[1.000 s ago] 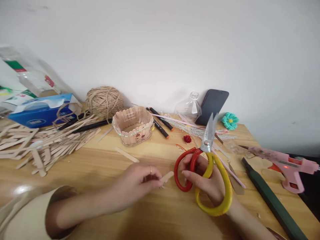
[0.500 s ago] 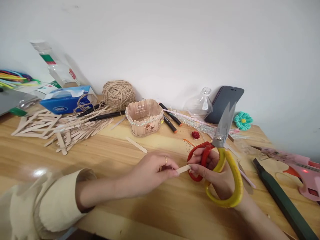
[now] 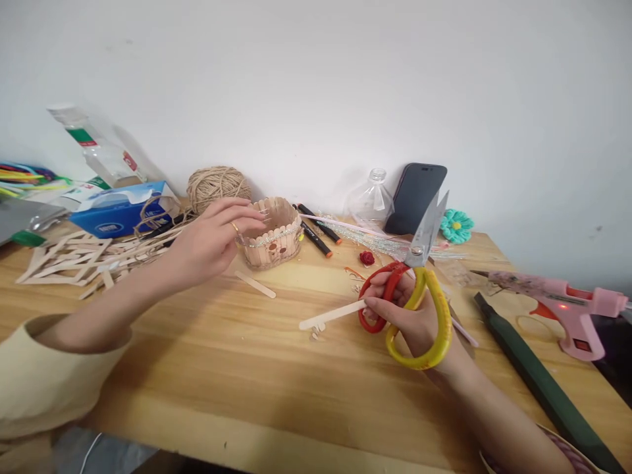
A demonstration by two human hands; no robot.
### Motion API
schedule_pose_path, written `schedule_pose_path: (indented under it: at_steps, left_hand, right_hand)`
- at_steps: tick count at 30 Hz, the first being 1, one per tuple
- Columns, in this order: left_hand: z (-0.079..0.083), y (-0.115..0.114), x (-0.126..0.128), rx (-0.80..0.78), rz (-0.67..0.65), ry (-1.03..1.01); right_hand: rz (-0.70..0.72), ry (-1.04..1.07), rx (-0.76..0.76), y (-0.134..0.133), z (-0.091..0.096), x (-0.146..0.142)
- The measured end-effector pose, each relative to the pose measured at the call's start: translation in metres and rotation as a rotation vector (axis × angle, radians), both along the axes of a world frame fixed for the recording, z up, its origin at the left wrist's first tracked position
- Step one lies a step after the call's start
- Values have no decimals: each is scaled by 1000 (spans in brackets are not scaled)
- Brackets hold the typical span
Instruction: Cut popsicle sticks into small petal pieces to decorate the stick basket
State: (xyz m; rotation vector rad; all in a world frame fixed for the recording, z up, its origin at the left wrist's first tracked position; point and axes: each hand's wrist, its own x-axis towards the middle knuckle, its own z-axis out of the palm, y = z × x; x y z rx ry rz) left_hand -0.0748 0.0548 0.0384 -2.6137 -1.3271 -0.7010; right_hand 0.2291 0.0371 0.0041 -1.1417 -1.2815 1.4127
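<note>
My right hand [image 3: 402, 309] carries scissors with one red and one yellow handle [image 3: 419, 283], blades pointing up and slightly parted. Between its thumb and fingers it also pinches one end of a wooden craft stick [image 3: 332, 315], whose free end points left. My left hand [image 3: 212, 240] is raised beside the small craft-stick basket [image 3: 274, 245], fingers stretched out with nothing seen in them. It covers part of the basket's left side; whether it touches the rim I cannot tell. A single loose craft stick [image 3: 255, 285] lies in front of the basket, and small wood scraps [image 3: 316, 331] lie under the held stick.
Left: a pile of craft sticks [image 3: 64, 260], a blue box [image 3: 113, 214], a twine ball [image 3: 217, 187] and a bottle [image 3: 99, 148]. Right: black markers [image 3: 316, 238], a red rose [image 3: 366, 257], a phone [image 3: 415, 197], a green-handled tool [image 3: 533, 378] and a pink glue gun [image 3: 573, 309].
My left hand has let go of the craft stick and moved left and up to the basket. The right hand still holds stick and scissors. The view has shifted a little.
</note>
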Motion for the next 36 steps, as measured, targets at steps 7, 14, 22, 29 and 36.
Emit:
schedule_pose_path:
  at_steps: [7,14,22,29,36]
  left_hand:
    - [-13,26,-28,-193,-130,44]
    - [-10,26,-22,-213,-147,-17]
    - [-14,34,-27,-253,-115,-95]
    - [-10,34,-35,-441,-134,-312]
    - [-3,30,-33,-611,-176,-372]
  right_hand:
    - [-40,-10,24,2,-2,0]
    - [-189,-108,75,7,2,8]
    - [-223,-149,46,6,-2,7]
    - [-176,-174,71,8,-8,9]
    - [-218,-213,47,7,-3,7]
